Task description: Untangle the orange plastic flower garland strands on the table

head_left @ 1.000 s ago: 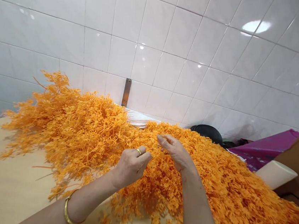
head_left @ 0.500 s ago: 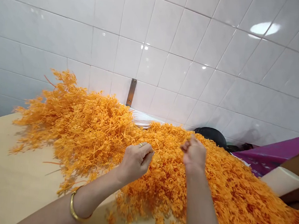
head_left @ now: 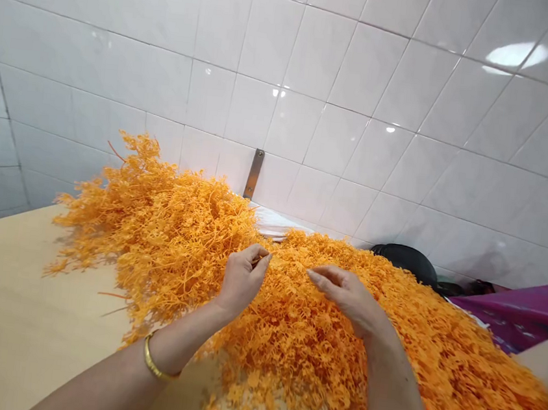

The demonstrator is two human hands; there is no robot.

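Observation:
A large heap of orange plastic flower pieces point(head_left: 309, 339) with thin stems spreads under and around both my hands. My left hand point(head_left: 242, 280), a gold bangle on its wrist, hovers above the middle of the heap. Its thumb and fingers are pinched together, and what they hold is too small to make out. To its right, over the same heap, my right hand point(head_left: 347, 294) has its fingers stretched toward the left hand. Nothing shows in its grasp, and a gap separates the two hands.
The heap lies on a pale wood table point(head_left: 23, 309) against a white tiled wall point(head_left: 251, 52). A metal bracket point(head_left: 254, 173) is fixed to the wall. Behind the heap are a black round object point(head_left: 408, 261), white sheeting point(head_left: 277, 221) and purple cloth point(head_left: 527, 310).
My right hand has come down and left toward the left hand, and its closed fingers have straightened. The left hand stays pinched, turned slightly. The whole view has shifted a little.

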